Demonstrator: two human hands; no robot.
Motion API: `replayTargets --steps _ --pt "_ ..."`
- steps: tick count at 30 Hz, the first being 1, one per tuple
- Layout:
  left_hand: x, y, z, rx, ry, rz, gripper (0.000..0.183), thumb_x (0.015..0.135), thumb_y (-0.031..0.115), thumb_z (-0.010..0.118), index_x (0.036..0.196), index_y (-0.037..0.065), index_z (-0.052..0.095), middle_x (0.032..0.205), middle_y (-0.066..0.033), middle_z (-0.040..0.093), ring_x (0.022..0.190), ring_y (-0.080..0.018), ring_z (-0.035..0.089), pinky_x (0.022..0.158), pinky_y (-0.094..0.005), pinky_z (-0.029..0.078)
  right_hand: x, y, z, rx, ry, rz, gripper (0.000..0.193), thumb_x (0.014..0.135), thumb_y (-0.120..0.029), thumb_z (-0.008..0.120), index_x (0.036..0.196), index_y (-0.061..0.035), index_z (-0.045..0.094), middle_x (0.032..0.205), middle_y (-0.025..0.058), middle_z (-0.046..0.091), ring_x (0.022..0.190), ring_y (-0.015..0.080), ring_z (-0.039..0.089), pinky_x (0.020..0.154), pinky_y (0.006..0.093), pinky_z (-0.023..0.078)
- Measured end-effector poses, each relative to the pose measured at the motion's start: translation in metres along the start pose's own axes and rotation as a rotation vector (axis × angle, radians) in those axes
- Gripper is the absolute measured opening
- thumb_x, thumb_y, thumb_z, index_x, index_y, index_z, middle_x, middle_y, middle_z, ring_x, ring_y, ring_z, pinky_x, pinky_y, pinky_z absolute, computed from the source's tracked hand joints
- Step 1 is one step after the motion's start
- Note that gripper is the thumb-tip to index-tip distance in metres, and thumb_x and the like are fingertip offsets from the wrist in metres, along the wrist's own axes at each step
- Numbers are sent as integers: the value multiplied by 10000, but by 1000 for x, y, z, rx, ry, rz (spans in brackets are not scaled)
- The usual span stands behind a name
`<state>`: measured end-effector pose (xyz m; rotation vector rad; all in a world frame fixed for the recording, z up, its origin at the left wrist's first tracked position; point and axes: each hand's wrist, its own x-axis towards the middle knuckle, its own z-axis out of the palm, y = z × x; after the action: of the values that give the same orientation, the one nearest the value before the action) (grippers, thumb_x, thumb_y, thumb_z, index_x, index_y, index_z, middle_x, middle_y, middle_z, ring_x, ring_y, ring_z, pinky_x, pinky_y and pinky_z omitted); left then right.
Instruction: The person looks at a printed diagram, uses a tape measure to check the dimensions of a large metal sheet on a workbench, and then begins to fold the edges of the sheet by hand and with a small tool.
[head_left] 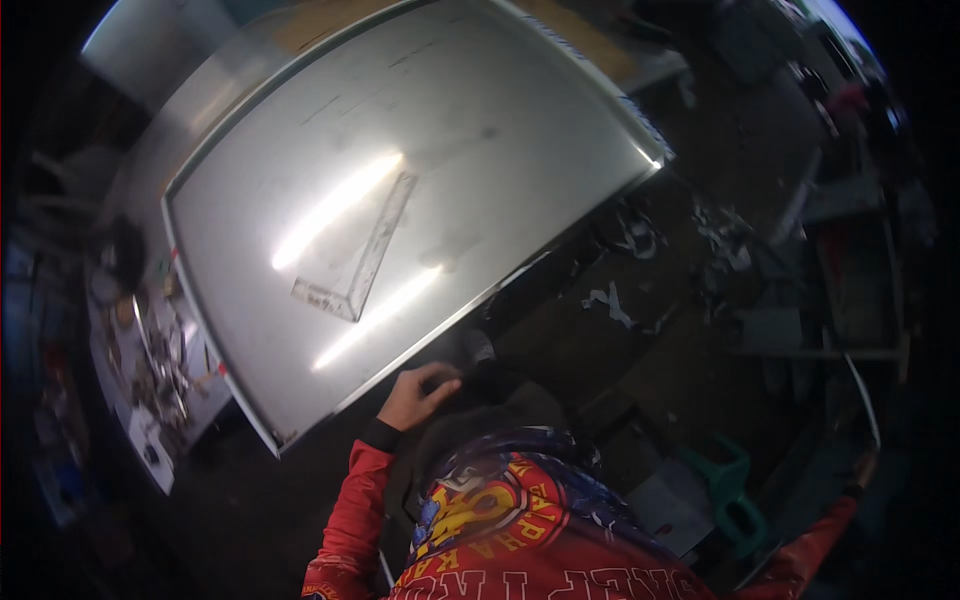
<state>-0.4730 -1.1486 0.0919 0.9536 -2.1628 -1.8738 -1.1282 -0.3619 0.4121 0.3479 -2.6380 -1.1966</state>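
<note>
My left hand (pixel 418 396) hangs beside the near edge of a large shiny metal sheet panel (pixel 520 130). Its fingers are loosely curled, with a gap between thumb and forefinger, and nothing shows in it. On the panel lies an L-shaped metal square (pixel 380 245), its short leg to the left. Far out to the right, my right hand (pixel 864 470) is low and dim, its fingers closed at the lower end of a thin pale strip (pixel 864 400). That strip rises from the hand toward a bench-like frame; the exact grip is hard to see.
A side table (pixel 205 405) at left carries scattered tools and metal pieces. Pale scraps (pixel 610 305) litter the dark floor beyond the panel's near edge. A green plastic stool (pixel 735 490) stands at lower right, below a bench-like frame (pixel 820 350).
</note>
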Motion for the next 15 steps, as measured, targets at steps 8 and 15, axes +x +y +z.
replayTargets --steps 8,15 --pt "99 41 29 781 366 305 359 749 298 757 967 55 607 944 -97 583 857 -275 601 660 -371 515 -396 24 -51 -148 -106 740 261 943 -250 494 1152 -115 572 999 32 609 808 184 595 718 368 486" --pt "127 29 46 952 236 317 273 799 304 692 862 71 566 780 -118 605 717 -319 634 587 -416 507 -498 -335 -10 -819 -336 53 403 912 -229 543 1296 -108 527 1116 44 600 878 204 598 802 376 481"
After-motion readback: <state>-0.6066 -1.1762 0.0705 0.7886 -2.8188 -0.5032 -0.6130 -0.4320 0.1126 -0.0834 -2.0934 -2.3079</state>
